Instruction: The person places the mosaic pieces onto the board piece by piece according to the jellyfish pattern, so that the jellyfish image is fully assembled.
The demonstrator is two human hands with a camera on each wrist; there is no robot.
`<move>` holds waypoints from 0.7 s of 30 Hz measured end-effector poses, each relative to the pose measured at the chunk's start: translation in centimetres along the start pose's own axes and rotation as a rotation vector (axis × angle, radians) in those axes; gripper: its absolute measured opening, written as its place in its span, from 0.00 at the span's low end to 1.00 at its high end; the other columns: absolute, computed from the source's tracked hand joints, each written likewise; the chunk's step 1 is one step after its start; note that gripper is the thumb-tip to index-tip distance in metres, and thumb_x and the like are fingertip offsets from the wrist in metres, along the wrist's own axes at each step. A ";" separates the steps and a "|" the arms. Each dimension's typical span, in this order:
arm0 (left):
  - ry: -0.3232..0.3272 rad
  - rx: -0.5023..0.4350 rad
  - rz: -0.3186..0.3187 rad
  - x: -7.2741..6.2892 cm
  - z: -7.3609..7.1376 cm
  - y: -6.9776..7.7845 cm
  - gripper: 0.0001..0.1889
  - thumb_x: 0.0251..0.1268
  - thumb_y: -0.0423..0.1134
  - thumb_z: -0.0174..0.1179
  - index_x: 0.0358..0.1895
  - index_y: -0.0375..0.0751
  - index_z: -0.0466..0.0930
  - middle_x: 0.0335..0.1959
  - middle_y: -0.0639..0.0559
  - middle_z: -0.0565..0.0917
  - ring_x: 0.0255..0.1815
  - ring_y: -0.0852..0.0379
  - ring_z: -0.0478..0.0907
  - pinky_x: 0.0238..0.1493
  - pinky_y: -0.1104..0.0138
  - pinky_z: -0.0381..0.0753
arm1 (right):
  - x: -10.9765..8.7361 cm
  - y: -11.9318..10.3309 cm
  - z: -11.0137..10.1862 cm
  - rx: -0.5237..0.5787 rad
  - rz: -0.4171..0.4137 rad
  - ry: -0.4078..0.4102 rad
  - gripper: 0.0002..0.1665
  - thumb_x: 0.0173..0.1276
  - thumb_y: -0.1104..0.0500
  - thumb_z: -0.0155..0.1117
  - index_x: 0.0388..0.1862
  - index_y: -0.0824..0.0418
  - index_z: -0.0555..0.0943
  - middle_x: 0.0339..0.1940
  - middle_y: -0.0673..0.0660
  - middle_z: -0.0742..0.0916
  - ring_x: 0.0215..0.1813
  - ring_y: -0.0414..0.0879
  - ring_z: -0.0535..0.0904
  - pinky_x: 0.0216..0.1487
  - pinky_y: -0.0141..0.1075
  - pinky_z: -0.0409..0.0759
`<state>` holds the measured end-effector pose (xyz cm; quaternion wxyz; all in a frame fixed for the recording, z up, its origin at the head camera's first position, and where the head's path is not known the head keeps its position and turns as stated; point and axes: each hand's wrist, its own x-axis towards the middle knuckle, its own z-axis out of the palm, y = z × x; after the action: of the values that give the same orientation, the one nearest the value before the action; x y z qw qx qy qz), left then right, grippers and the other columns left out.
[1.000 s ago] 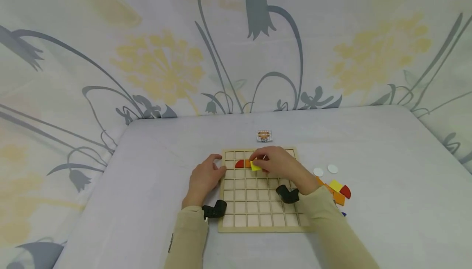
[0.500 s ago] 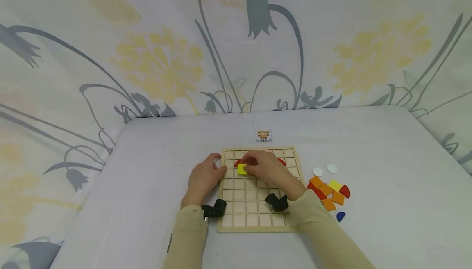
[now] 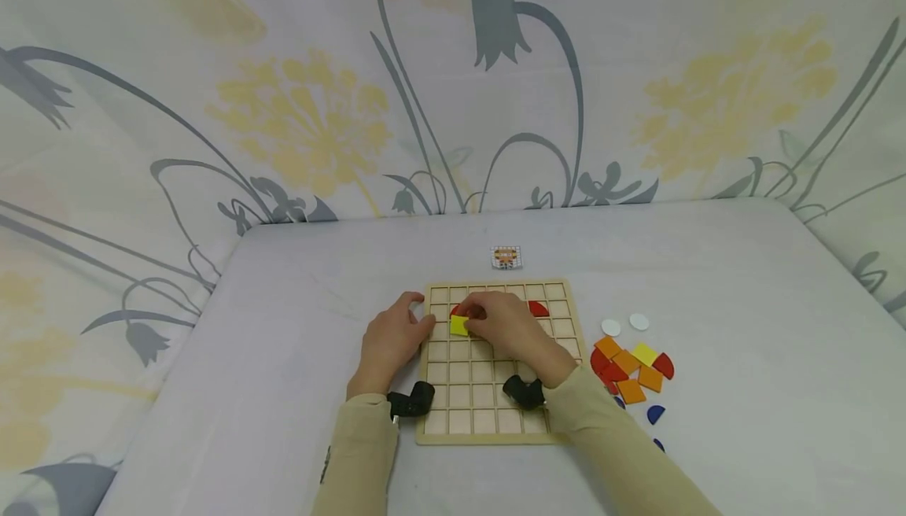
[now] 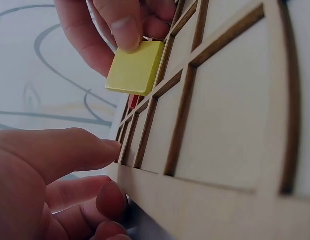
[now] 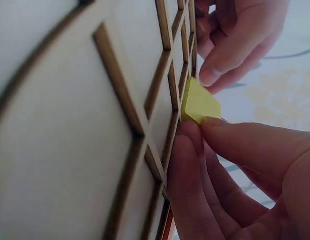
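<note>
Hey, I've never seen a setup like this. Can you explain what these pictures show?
Sure. There's no robot: these are a person's bare hands. The wide picture comes from a camera worn on the head, looking forward and down. The two close-ups come from cameras worn on the left and right wrists, each watching that hand's work.

On the white-covered table lies a wooden grid board. A small printed card lies beyond it, and loose orange tiles, white discs and blue pieces, among others, lie to its right. A red piece is on the board.

The right hand pinches a yellow square tile with its fingers. The left hand rests at the board's left edge.
</note>
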<state>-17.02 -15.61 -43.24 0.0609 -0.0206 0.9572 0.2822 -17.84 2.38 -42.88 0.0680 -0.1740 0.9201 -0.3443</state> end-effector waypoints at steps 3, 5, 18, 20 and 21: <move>0.002 -0.002 -0.004 0.0 0.0 0.0 0.23 0.58 0.51 0.53 0.56 0.49 0.69 0.23 0.56 0.74 0.20 0.58 0.69 0.22 0.67 0.66 | 0.0 -0.2 0.1 -0.027 -0.021 0.005 0.07 0.58 0.61 0.62 0.35 0.52 0.82 0.29 0.44 0.81 0.33 0.39 0.74 0.38 0.34 0.71; 0.001 0.000 -0.006 0.0 0.0 0.1 0.23 0.58 0.51 0.52 0.56 0.49 0.69 0.23 0.56 0.74 0.20 0.58 0.69 0.22 0.67 0.66 | -0.1 -0.3 0.2 -0.051 -0.032 0.006 0.07 0.58 0.61 0.62 0.35 0.52 0.83 0.29 0.44 0.81 0.33 0.39 0.73 0.38 0.34 0.71; 0.010 0.010 -0.007 0.1 0.2 0.0 0.23 0.59 0.52 0.52 0.56 0.49 0.69 0.23 0.56 0.74 0.20 0.58 0.69 0.22 0.66 0.67 | -0.2 -0.5 0.2 -0.084 -0.036 -0.004 0.07 0.57 0.62 0.63 0.35 0.54 0.83 0.27 0.46 0.78 0.30 0.40 0.71 0.34 0.33 0.71; 0.010 0.006 -0.011 0.1 0.2 0.0 0.22 0.59 0.53 0.51 0.56 0.50 0.69 0.23 0.56 0.74 0.20 0.58 0.69 0.22 0.66 0.67 | -0.2 -0.4 0.0 -0.059 -0.040 -0.013 0.07 0.57 0.62 0.62 0.36 0.53 0.82 0.26 0.45 0.78 0.30 0.40 0.71 0.34 0.33 0.70; 0.008 0.006 -0.011 0.1 0.2 0.0 0.22 0.59 0.53 0.51 0.56 0.50 0.69 0.23 0.56 0.74 0.20 0.57 0.69 0.22 0.66 0.67 | -0.2 -0.4 -0.2 -0.050 -0.050 -0.015 0.07 0.58 0.61 0.62 0.36 0.53 0.82 0.26 0.44 0.78 0.30 0.40 0.71 0.34 0.33 0.70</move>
<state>-17.10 -15.52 -43.42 0.0586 -0.0271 0.9582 0.2789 -17.62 2.32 -42.49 0.0621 -0.2010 0.9232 -0.3216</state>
